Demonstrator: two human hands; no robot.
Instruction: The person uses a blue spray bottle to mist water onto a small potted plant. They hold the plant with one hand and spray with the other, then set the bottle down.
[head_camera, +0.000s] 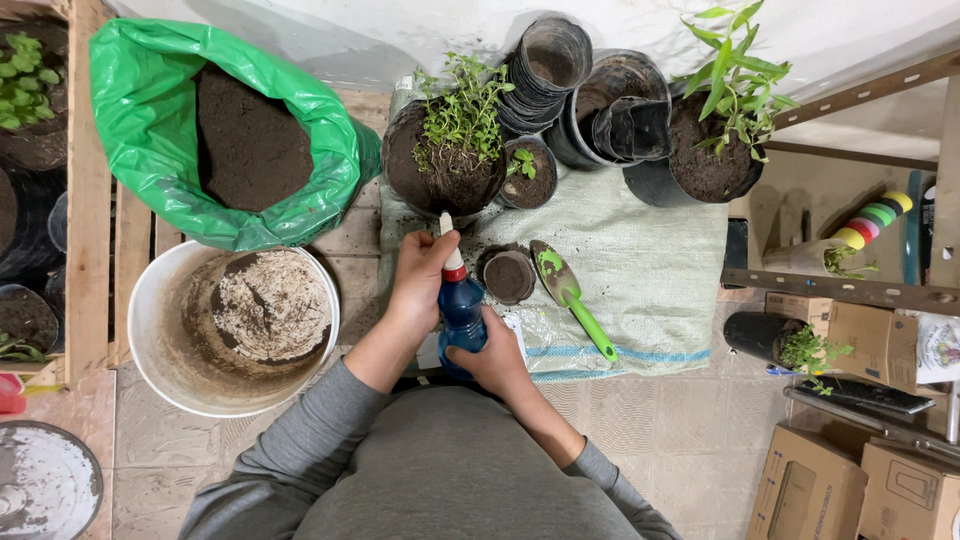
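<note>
Head view: one blue spray bottle (462, 312), gripped at its neck by the left hand (420, 280) and cupped around its base by the right hand (497, 355), nozzle toward the herb pot (447, 160); watering looks under way. Planted pots: three on the cloth (640, 260); one small soil-filled pot (509, 276) unplanted. One trowel (570, 292), one soil bag (225, 135), one bucket (235, 325), one stack of empties (548, 65).

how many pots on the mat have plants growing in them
3: big pot above the left hand, tiny pot beside it, right pot. Others may be hidden.
</note>
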